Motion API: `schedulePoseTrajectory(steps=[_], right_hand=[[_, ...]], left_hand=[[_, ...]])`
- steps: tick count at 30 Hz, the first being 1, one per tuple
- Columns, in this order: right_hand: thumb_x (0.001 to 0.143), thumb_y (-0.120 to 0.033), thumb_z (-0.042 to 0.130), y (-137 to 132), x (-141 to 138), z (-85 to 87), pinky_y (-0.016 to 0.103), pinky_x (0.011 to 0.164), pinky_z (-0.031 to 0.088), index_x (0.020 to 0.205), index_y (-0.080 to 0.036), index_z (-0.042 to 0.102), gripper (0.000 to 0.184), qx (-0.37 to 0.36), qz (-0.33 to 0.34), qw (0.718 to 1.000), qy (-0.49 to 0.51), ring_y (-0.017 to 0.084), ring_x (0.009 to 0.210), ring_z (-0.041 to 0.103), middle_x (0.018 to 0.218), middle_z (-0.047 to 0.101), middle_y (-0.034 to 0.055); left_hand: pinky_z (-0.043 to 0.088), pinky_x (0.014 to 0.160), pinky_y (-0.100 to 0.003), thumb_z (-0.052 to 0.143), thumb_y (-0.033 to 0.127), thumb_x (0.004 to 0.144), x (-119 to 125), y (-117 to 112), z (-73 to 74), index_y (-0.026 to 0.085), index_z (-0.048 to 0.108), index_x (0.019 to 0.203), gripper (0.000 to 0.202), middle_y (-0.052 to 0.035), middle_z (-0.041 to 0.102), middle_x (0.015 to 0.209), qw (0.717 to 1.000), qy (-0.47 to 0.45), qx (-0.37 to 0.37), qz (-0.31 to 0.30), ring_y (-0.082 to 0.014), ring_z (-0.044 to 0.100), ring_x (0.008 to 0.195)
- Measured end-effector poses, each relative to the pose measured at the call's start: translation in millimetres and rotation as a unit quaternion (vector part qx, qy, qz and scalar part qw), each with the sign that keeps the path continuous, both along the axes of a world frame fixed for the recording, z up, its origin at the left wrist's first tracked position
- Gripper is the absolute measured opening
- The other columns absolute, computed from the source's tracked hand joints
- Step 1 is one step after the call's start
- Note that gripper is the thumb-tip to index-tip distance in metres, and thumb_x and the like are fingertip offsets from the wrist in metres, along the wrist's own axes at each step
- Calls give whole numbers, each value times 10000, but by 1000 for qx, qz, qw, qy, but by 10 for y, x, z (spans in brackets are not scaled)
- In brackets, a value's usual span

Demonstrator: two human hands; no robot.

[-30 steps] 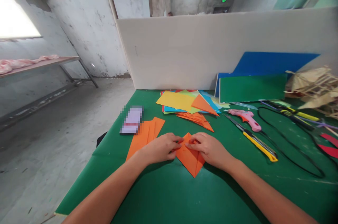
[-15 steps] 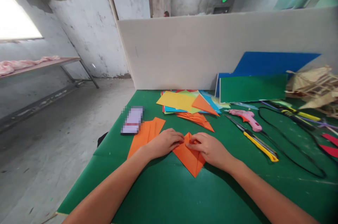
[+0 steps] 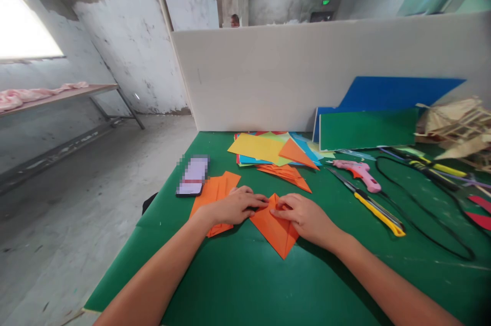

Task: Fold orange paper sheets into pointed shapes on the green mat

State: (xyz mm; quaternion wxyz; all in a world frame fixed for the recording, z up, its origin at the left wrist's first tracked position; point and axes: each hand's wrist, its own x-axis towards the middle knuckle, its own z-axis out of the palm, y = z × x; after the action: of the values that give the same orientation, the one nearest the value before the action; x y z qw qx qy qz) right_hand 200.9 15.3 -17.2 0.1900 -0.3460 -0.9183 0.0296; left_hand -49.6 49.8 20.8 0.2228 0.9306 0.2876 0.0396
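Folded orange paper (image 3: pixel 275 226) lies flat on the green mat (image 3: pixel 245 285), front centre, unmoved. Left hand (image 3: pixel 233 207) and right hand (image 3: pixel 309 218) both open, fingertips pressing its top. Left wrist shifted slightly; orange sheet (image 3: pixel 215 190) corner now shows beneath it.

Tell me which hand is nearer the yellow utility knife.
Right. The right hand sits left of the yellow utility knife, apart from it; the left hand is farther left, across the folded orange paper.

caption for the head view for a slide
Left hand and right hand press a folded orange paper on the green mat, near a pink glue gun and a yellow utility knife.
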Motion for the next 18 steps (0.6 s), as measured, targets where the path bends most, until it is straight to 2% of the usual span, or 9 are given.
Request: schedulePoseTrajectory(steps=[10,18], right_hand=[[952,-151,388,-7,-12,16,344,783,478,1131,-279,686,371,7,-1,1000,3,208,935,555,1027,643,76],[925,-114,408,0,3,6,334,782,479,1124,-278,686,379,2,3,1000,-1,208,952,556,1030,643,71]], left_hand=[[320,1023,-398,449,140,885,-10,-4,29,340,531,1282,451,73,469,1411,1000,5,-5,-8,-224,411,1154],[331,1007,-381,382,145,939,112,30,-156,301,571,1252,397,43,566,1325,997,-46,53,8,-197,449,1119]])
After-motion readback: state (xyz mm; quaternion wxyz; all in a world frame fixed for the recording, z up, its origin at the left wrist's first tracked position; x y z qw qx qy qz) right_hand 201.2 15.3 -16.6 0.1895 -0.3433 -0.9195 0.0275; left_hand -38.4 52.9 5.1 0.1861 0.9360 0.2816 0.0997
